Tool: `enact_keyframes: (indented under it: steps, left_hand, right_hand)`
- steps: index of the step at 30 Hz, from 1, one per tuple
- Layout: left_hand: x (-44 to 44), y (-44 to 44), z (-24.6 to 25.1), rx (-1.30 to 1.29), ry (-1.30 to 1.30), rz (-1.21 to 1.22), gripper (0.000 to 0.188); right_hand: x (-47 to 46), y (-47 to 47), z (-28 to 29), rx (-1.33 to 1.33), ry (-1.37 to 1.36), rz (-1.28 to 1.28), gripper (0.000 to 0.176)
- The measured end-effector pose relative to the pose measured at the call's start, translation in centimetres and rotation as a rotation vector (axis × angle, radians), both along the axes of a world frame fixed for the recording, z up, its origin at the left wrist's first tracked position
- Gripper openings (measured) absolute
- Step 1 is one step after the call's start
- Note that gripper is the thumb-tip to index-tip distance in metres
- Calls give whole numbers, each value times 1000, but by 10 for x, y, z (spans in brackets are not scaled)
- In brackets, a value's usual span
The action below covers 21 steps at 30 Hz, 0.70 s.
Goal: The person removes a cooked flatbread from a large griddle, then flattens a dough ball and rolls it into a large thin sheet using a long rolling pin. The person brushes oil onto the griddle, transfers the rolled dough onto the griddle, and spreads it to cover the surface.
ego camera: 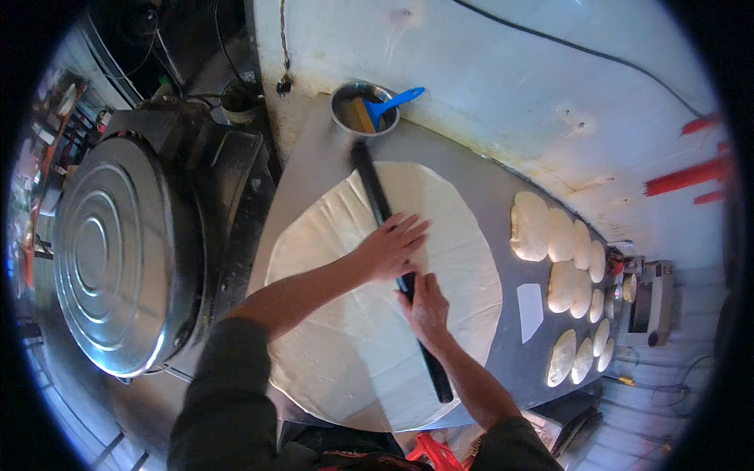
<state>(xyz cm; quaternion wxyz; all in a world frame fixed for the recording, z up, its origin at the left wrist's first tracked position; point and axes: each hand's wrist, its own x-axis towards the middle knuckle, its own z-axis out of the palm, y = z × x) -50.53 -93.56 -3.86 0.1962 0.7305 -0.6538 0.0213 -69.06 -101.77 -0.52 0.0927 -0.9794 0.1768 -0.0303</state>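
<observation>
A wide, thin round sheet of dough (pixel 330 329) covers the near part of the metal worktop and reaches its front edge. A dark rolling pin (pixel 372 185) lies slantwise across it, its far end blurred. My left hand (pixel 393 247) is laid across the middle of the pin, palm down, with fingers stretched out and apart. Just nearer to me, my right hand (pixel 429 306) has its fingers curled over the pin and its thumb on the left side. Creases run through the dough's upper left part.
Several oval dough pieces (pixel 530 226) sit on the right of the worktop (pixel 471 156), near a white flat scraper (pixel 530 312). Against the wall stands a metal bowl (pixel 337 115) with a blue-handled brush (pixel 389 105). A large round metal lid (pixel 100 259) covers a griddle-like appliance at left.
</observation>
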Motion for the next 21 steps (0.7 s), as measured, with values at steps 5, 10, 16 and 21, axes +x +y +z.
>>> enact_keyframes:
  steps: [5, 10, 16, 21]
  left_hand:
    - [13, 122, 91, 602, 255, 84, 64]
    - [1, 102, 61, -10, 101, 147, 60]
    - [-35, 236, 35, 222, 215, 295, 73]
    - [-57, 220, 76, -63, 369, 353, 77]
  right_hand:
    - [10, 81, 9, 242, 38, 64, 62]
    - [1, 122, 16, 239, 80, 121, 70]
    - [-10, 183, 13, 403, 38, 180, 79]
    - [-18, 176, 21, 332, -102, 286, 67]
